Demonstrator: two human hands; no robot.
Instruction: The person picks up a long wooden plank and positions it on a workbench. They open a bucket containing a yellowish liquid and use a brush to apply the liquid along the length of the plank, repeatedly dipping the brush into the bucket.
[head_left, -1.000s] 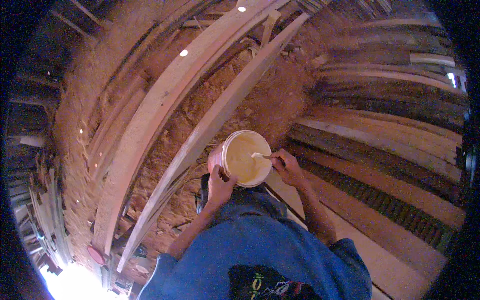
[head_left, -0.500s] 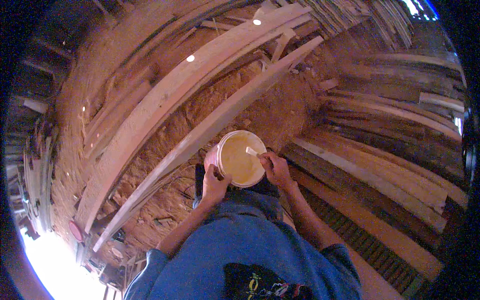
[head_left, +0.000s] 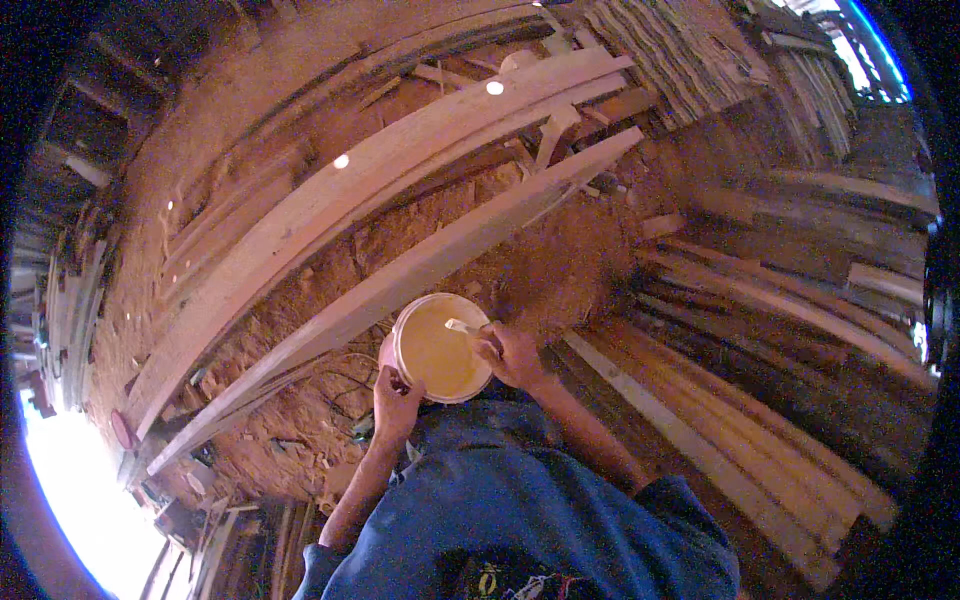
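A round bucket (head_left: pixel 387 352) with a white rim and reddish side is held in front of my body, its mouth toward me. Inside it shows a smooth yellowish substance (head_left: pixel 435 350). My left hand (head_left: pixel 396 404) grips the bucket's near left side, fingers curled at the rim. At the right of the mouth, my right hand (head_left: pixel 512 358) is closed around a short, pale flat-ended stick (head_left: pixel 462 327), whose light end points left over the yellowish substance. Whether the stick touches it, I cannot tell.
Just beyond the bucket, a long pale timber beam (head_left: pixel 400 265) runs diagonally, with a wider plank (head_left: pixel 300 225) behind it. Stacked boards (head_left: pixel 720 430) lie to my right. Wood shavings and scraps cover the dirt floor (head_left: pixel 270 420). Bright light enters at lower left.
The bucket and both hands have shifted left and slightly down in the view, and the surroundings have turned with my head. Both hands keep their hold.
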